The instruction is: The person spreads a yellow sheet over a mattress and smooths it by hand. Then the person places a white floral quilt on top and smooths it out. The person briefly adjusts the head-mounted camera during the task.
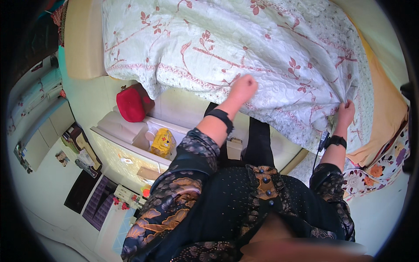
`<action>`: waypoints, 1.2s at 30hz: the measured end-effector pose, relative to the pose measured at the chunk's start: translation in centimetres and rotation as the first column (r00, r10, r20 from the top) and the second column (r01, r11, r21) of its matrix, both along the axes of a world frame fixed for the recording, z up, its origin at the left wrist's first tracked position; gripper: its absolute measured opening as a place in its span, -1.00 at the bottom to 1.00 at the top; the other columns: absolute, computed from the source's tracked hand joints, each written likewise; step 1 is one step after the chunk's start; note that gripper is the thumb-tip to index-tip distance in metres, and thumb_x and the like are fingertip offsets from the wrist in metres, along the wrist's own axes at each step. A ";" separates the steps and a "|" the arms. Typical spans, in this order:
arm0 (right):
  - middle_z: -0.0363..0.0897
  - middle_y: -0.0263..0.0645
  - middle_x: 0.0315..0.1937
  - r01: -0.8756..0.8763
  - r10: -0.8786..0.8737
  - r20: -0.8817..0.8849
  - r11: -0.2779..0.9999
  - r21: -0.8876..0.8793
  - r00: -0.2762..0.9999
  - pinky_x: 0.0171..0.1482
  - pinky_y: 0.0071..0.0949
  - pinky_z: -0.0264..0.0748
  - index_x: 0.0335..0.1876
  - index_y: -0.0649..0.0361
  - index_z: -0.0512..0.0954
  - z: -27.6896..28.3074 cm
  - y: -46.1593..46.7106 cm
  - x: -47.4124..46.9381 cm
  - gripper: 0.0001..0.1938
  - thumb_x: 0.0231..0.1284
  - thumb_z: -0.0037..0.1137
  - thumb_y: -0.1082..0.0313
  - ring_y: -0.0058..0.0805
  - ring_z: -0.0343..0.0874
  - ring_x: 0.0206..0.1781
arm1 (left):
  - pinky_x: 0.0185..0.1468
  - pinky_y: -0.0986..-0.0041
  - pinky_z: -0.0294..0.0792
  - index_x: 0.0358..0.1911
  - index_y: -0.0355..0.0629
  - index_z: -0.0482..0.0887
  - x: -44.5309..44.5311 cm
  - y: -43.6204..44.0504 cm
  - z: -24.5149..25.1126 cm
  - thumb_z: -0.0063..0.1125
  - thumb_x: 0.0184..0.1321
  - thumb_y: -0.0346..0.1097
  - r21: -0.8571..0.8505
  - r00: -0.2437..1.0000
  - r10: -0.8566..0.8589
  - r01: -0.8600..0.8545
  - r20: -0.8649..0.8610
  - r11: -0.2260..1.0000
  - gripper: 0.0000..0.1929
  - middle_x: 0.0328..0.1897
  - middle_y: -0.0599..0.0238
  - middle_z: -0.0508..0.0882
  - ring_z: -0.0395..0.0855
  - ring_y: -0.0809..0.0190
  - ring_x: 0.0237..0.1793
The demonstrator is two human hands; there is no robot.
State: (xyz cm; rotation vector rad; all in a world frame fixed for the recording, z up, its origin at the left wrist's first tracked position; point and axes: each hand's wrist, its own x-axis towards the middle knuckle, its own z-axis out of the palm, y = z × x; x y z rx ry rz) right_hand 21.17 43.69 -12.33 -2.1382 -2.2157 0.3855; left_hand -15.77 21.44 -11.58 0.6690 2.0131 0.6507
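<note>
A pale quilt (pixel 226 42) with red leaves and branches lies over a bed, its near edge hanging toward my legs. My right hand (pixel 347 111) pinches the quilt near its right side, and creases fan out from the fingers. Curled into a fist, my left hand (pixel 244 87) is over the quilt's near border; no bunched cloth shows in it, and I cannot tell whether it touches the quilt. Dark bands circle both wrists. An orange-yellow sheet (pixel 381 111) shows beyond the quilt's right side.
A red stool (pixel 131 102) stands by the bed's left corner. Left of my legs is a pale bench-like unit (pixel 114 127) holding a yellow printed bag (pixel 162 143). Floral cloth (pixel 381 172) hangs at the right. Beyond my left arm are shelves and a purple panel (pixel 100 203).
</note>
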 end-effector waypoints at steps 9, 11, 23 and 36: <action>0.55 -0.24 -0.27 -0.902 0.763 -0.513 0.430 -0.052 0.393 -0.13 -0.26 0.40 -0.35 0.13 0.53 3.1 -16.7 -18.3 -0.77 -0.22 0.22 0.33 -0.23 0.51 -0.19 | -0.12 0.45 0.41 -0.29 -0.27 0.58 -11.7 -14.7 -4.4 0.19 0.00 -0.27 -0.055 0.611 0.752 -0.784 -0.249 0.619 -0.75 -0.34 0.22 0.63 0.57 0.25 -0.29; 0.53 -0.27 -0.26 -0.918 0.822 -0.429 0.393 -0.046 0.374 -0.10 -0.28 0.38 -0.33 0.09 0.54 2.0 -18.3 -20.0 -0.78 -0.22 0.19 0.34 -0.28 0.50 -0.17 | -0.07 0.46 0.39 -0.21 -0.32 0.55 -13.3 -17.2 -5.3 0.21 -0.01 -0.29 -0.070 0.530 0.815 -0.845 -0.235 0.530 -0.69 -0.26 0.20 0.61 0.55 0.26 -0.22; 0.52 -0.18 -0.45 -0.891 0.817 -0.490 0.060 -0.450 0.303 -0.22 -0.19 0.46 -0.49 0.07 0.54 0.3 -16.4 -18.8 -0.94 -0.15 0.04 0.40 -0.13 0.54 -0.30 | 0.11 0.43 0.29 0.16 -0.43 0.32 -20.7 -18.8 -5.0 0.20 0.04 -0.26 0.023 0.451 0.878 -0.888 -0.163 0.460 -0.38 0.02 0.07 0.51 0.48 0.18 0.01; 0.55 -0.21 -0.47 -0.857 0.884 -0.289 0.201 -0.474 0.368 -0.20 -0.20 0.45 -0.46 0.05 0.58 -2.3 -18.4 -20.2 -0.89 -0.07 -0.01 0.37 -0.17 0.55 -0.31 | -0.25 0.37 0.39 0.15 -0.20 0.31 -26.6 -19.5 -1.5 0.12 0.15 -0.14 -0.005 0.191 0.977 -0.982 -0.096 0.191 -0.47 -0.09 0.24 0.49 0.50 0.24 -0.20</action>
